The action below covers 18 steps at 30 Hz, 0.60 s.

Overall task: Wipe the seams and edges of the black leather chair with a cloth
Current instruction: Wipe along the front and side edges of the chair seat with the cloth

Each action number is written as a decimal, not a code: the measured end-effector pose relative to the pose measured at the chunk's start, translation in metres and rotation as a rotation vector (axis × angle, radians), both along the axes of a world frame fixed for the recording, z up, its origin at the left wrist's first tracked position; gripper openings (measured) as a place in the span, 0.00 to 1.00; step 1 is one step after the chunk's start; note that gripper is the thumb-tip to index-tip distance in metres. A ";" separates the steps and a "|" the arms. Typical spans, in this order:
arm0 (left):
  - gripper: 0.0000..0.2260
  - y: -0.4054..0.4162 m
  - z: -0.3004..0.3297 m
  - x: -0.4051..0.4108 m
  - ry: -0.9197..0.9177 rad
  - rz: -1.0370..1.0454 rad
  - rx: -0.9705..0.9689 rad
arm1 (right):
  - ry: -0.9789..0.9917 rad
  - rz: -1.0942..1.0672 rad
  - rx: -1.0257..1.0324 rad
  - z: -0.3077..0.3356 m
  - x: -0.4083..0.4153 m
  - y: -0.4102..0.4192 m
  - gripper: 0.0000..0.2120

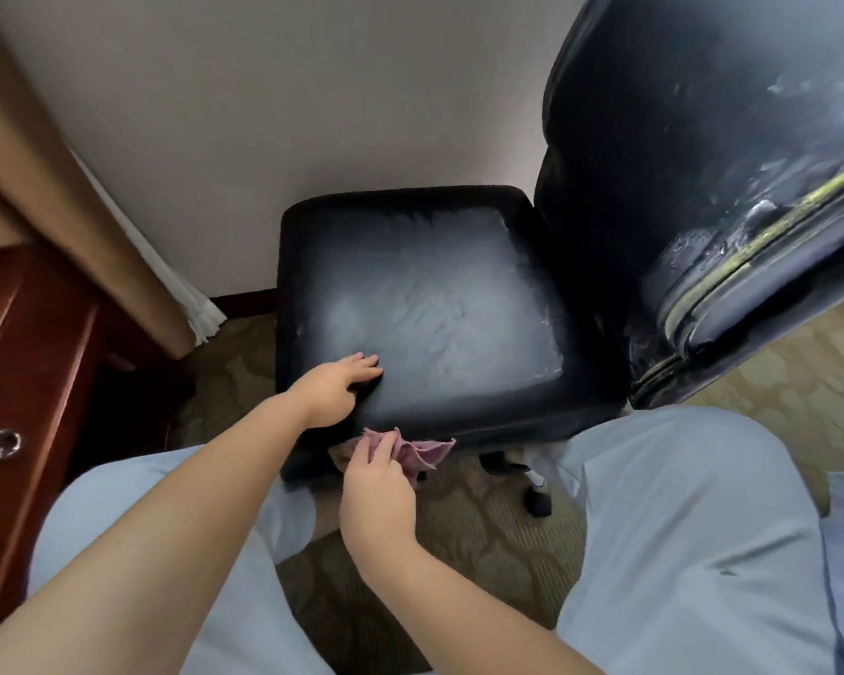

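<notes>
The black leather chair (434,304) stands in front of me, its seat facing up and its worn backrest (693,153) rising at the right. My left hand (335,387) rests on the seat's near left corner, fingers on top and thumb over the edge. My right hand (376,484) holds a pink cloth (422,453) against the seat's front edge, just below the seam. Part of the cloth hangs loose under the edge.
A red-brown wooden cabinet (25,382) with a metal handle (1,443) stands at the left. A beige curtain (84,197) hangs by the wall behind it. Patterned carpet (459,552) lies below. My knees in light blue trousers (693,552) flank the chair; a caster (537,499) shows under the seat.
</notes>
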<state>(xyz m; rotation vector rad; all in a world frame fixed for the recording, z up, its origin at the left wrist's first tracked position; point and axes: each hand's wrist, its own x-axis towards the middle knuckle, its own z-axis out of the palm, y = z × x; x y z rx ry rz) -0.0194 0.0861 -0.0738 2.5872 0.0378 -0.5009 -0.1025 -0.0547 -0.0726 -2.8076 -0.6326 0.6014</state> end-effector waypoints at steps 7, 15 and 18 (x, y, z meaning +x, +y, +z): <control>0.27 0.025 0.013 -0.006 0.074 0.246 -0.219 | -0.156 0.131 0.142 -0.022 0.003 0.029 0.32; 0.21 0.034 0.016 -0.003 0.016 0.557 -0.518 | -0.232 0.380 0.087 -0.026 0.016 0.055 0.28; 0.22 0.040 0.013 -0.003 -0.004 0.590 -0.507 | -0.360 0.604 0.069 -0.031 0.024 0.066 0.22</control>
